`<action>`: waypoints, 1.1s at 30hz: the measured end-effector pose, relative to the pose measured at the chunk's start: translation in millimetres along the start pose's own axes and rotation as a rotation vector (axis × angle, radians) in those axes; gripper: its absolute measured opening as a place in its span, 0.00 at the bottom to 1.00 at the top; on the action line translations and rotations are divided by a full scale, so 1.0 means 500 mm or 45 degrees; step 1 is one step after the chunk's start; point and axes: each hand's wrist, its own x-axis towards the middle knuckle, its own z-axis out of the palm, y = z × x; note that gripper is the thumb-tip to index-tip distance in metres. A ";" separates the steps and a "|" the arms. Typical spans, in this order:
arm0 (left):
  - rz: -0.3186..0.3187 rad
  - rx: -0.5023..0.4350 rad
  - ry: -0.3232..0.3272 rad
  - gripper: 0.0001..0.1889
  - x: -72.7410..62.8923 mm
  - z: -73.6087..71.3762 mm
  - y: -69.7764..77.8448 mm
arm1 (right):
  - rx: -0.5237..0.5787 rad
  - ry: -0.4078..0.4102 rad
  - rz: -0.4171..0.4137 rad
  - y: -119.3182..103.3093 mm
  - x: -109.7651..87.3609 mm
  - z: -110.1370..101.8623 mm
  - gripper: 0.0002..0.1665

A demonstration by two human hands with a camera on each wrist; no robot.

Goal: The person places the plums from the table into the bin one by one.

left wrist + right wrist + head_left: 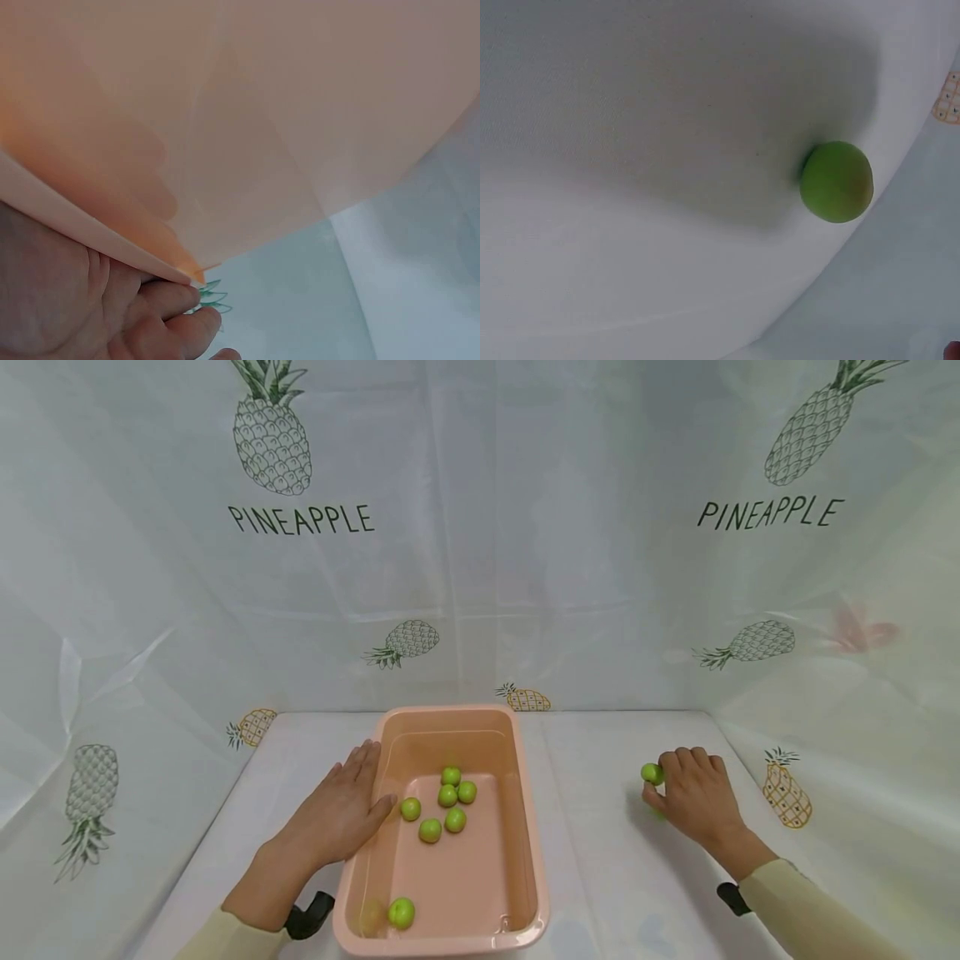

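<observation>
At the right of the head view, my right hand (pixel 693 797) pinches a small round green fruit (pixel 652 773) between thumb and forefinger, above the white cloth. Just below that hand, partly hidden by it, another green fruit (pixel 837 182) sits on the cloth, plain in the right wrist view. A pink plastic basin (pixel 531 827) stands in the middle with several like fruits on its floor, most grouped toward the back and one (pixel 401 912) near the front left. My left hand (pixel 337 810) rests along the basin's left rim, fingers straight, its thumb reaching over the edge.
A white cloth (pixel 592 827) covers the table. Pale sheeting (pixel 562 568) printed with pineapples rises at the back and both sides. Dark wrist devices (pixel 309 917) show below both hands. The basin's high walls surround the fruits inside it.
</observation>
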 end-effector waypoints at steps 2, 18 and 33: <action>-0.003 -0.004 -0.003 0.41 -0.001 0.000 0.000 | 0.002 0.011 -0.010 -0.006 0.005 0.000 0.25; 0.020 0.098 0.015 0.40 0.001 0.004 -0.004 | 0.072 0.021 -0.021 -0.057 0.059 -0.011 0.22; 0.009 0.115 0.028 0.41 -0.001 0.002 -0.002 | 0.324 0.078 0.010 -0.248 0.200 -0.067 0.19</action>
